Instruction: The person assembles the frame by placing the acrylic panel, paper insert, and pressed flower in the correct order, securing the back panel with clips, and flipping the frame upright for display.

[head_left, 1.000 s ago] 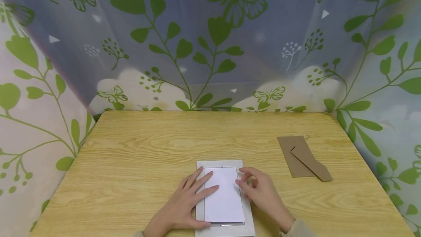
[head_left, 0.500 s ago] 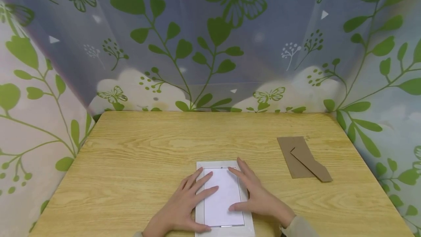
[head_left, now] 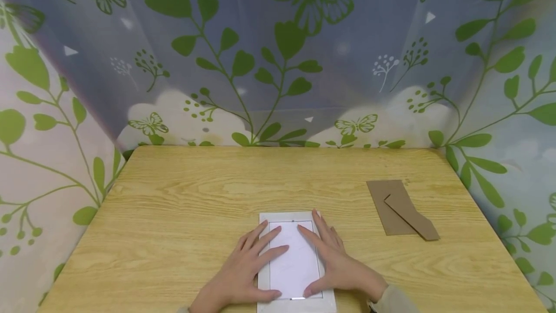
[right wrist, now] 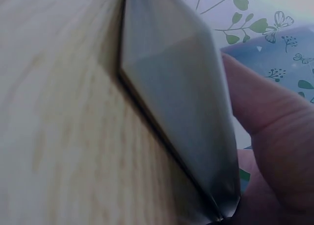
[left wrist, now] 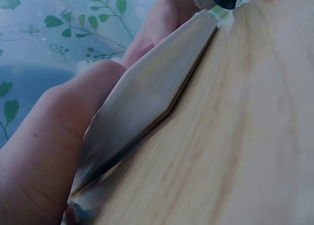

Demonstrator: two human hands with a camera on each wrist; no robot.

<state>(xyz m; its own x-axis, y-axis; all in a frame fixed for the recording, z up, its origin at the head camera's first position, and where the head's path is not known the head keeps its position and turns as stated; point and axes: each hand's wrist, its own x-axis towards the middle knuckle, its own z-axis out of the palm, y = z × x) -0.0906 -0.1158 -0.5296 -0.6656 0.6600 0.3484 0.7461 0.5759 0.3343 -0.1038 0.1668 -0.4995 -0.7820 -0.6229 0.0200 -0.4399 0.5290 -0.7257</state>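
A white picture frame (head_left: pixel 297 307) lies on the table near its front edge, with a white sheet (head_left: pixel 292 267) inside its recess. My left hand (head_left: pixel 243 272) rests over the left border, fingers spread onto the sheet and thumb at the lower left corner. Across from it, my right hand (head_left: pixel 340 267) lies over the right border, its index finger near the sheet's top and its thumb near the bottom edge. Both wrist views show the thick outer side of the frame (left wrist: pixel 147 83) close up, with the thumb of each hand over its edge.
To the right on the wooden table (head_left: pixel 195 182) lies a brown backing board (head_left: pixel 384 221) with its angled stand leg (head_left: pixel 414 219). Patterned cloth (head_left: pixel 226 37) with green leaves and butterflies hangs around the back and sides.
My right hand has uncurled from the sheet's right edge and spread over it, its thumb sliding down toward the bottom. The sheet has shifted slightly toward the lower edge. The left hand has barely moved.
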